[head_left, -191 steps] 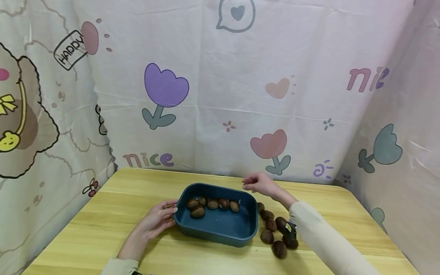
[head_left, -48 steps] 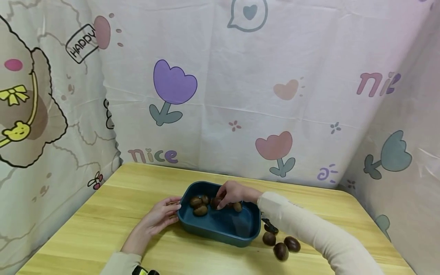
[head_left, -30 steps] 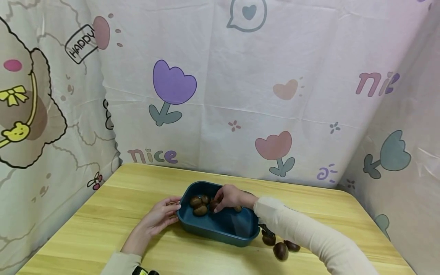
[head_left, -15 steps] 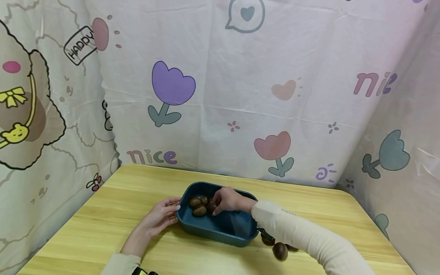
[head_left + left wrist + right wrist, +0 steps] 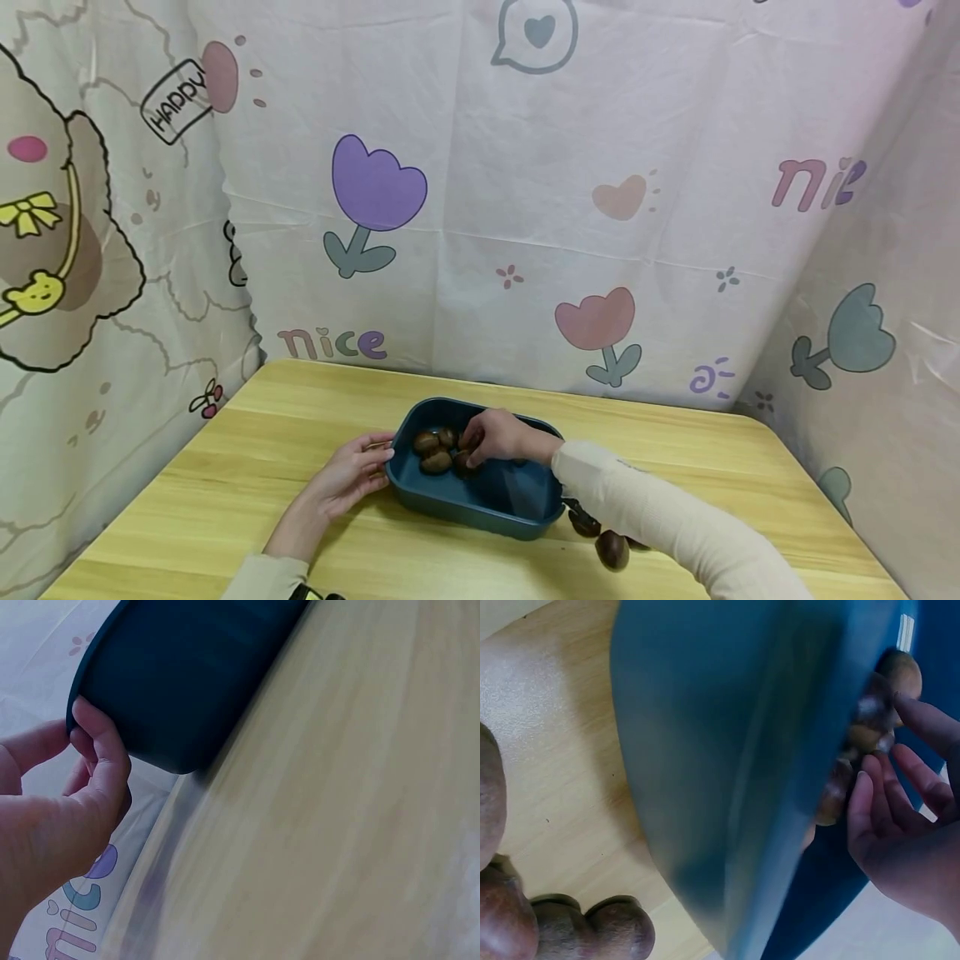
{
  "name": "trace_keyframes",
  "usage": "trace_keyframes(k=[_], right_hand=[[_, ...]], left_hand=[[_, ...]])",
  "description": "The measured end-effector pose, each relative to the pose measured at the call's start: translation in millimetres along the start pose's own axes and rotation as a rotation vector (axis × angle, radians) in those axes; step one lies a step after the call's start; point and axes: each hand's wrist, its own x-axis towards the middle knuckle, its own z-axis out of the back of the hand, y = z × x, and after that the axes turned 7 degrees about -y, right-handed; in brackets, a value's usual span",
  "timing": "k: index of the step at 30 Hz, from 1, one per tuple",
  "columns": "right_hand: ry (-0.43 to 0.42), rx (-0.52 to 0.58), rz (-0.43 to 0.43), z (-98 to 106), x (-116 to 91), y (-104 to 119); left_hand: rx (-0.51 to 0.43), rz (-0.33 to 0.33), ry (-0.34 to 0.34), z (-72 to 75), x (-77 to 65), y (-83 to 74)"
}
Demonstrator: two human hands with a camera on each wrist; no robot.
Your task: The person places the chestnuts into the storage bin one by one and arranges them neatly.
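Note:
A dark blue rectangular box [image 5: 468, 518] stands on the table with several brown chestnuts [image 5: 435, 462] at its left end. My left hand [image 5: 337, 483] grips the box's left end, a fingertip over the rim and other fingers against the outer wall. In the box, my right hand [image 5: 504, 437] has its fingers bent around a chestnut [image 5: 464, 464], beside the left group. In the right wrist view, its fingertips lie among chestnuts [image 5: 874, 701]; the near wall hides part of them. The hand also covers chestnuts farther right in the box.
Outside the box's right end, several chestnuts [image 5: 612, 550] lie on the wooden table [image 5: 300, 417], partly behind the right sleeve [image 5: 660, 508]. A printed cloth [image 5: 480, 208] hangs along the back and sides.
Over several seconds, chestnuts beside the box have become fewer. The right hand has gone from above the far rim into the box, then slightly left. The left hand keeps its hold.

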Motion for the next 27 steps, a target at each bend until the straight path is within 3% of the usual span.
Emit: trace_keyframes(k=[16, 27], right_hand=[[-0.098, 0.16, 0.045, 40.5, -23.9, -8.8], [-0.25, 0.193, -0.065, 60.5, -64.2, -37.5]], left_hand=[[-0.001, 0.003, 0.01, -0.7, 0.6, -0.3], [-0.007, 0.012, 0.018, 0.9, 0.8, -0.2]])
